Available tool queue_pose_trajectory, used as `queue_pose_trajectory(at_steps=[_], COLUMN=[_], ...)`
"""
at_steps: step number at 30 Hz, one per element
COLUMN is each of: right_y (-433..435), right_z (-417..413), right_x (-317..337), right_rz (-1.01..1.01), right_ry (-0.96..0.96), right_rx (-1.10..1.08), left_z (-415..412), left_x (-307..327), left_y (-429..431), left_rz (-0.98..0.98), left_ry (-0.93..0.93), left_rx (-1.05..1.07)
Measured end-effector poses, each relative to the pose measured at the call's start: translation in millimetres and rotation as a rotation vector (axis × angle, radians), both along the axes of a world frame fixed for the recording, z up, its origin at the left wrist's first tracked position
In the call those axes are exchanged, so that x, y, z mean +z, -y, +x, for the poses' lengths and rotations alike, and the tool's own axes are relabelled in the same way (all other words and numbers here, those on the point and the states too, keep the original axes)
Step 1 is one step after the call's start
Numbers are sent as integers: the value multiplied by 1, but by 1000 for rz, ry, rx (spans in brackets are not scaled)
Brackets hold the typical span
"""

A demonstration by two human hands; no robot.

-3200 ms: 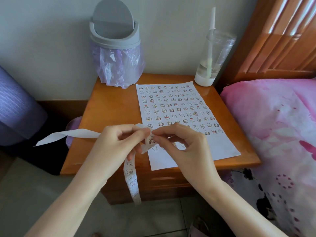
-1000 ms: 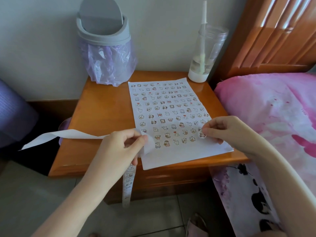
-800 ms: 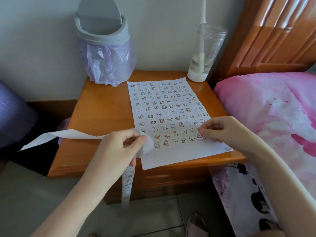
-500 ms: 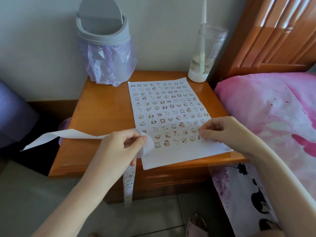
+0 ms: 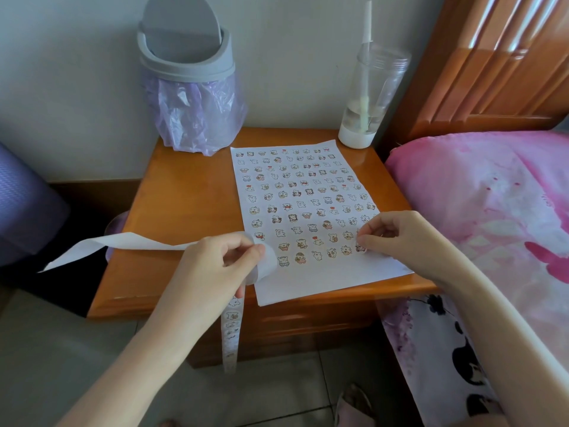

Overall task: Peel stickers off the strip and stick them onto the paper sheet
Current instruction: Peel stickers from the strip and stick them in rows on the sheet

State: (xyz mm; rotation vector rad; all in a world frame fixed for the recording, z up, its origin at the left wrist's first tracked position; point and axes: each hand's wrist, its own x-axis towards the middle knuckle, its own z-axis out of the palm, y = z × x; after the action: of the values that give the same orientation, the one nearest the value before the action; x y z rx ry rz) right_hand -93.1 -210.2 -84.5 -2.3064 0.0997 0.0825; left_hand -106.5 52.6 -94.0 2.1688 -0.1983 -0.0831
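A white paper sheet (image 5: 311,283) lies on the wooden nightstand, covered with rows of small cartoon stickers. My left hand (image 5: 220,268) pinches the sticker strip (image 5: 230,332) at the sheet's near left corner. The strip's part with stickers hangs down past the nightstand's front, and its bare backing (image 5: 123,243) trails off to the left. My right hand (image 5: 400,238) is at the sheet's right edge with curled fingers. Its thumb and forefinger tips pinch a small sticker (image 5: 361,248) down onto the paper at the right end of a near row.
A grey swing-lid bin (image 5: 184,57) with a purple bag stands at the nightstand's (image 5: 184,186) back left. A clear tumbler with a straw (image 5: 368,97) is at the back right. A pink bed (image 5: 492,211) borders the right side, and a purple chair (image 5: 24,204) is at left.
My right hand left the strip and went to the sheet's right edge with a sticker. Over the last second it has stayed there, and the left hand has held still.
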Motion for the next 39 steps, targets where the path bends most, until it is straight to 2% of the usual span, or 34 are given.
queue_pose_trajectory(at_steps=[6, 13, 24, 29, 34, 37, 39], right_y=[-2, 3, 3, 5, 4, -10, -30], right_z=[-1, 0, 2, 1, 2, -3, -10], right_x=[-2, -9, -9, -8, -8, 1, 9], right_rz=[-69, -31, -63, -17, -112, -9, 106], right_ry=[48, 71, 57, 11, 51, 188, 216], right_rx=[4, -30, -10, 6, -12, -48, 40], left_z=[0, -1, -1, -1, 1, 2, 3], left_x=[0, 1, 1, 1, 3, 10, 19], left_y=[0, 1, 0, 0, -1, -5, -10], left_rz=[1, 4, 9, -6, 1, -87, -216], left_ry=[-3, 0, -1, -8, -24, -82, -163], left_rx=[-3, 12, 8, -1, 7, 26, 47])
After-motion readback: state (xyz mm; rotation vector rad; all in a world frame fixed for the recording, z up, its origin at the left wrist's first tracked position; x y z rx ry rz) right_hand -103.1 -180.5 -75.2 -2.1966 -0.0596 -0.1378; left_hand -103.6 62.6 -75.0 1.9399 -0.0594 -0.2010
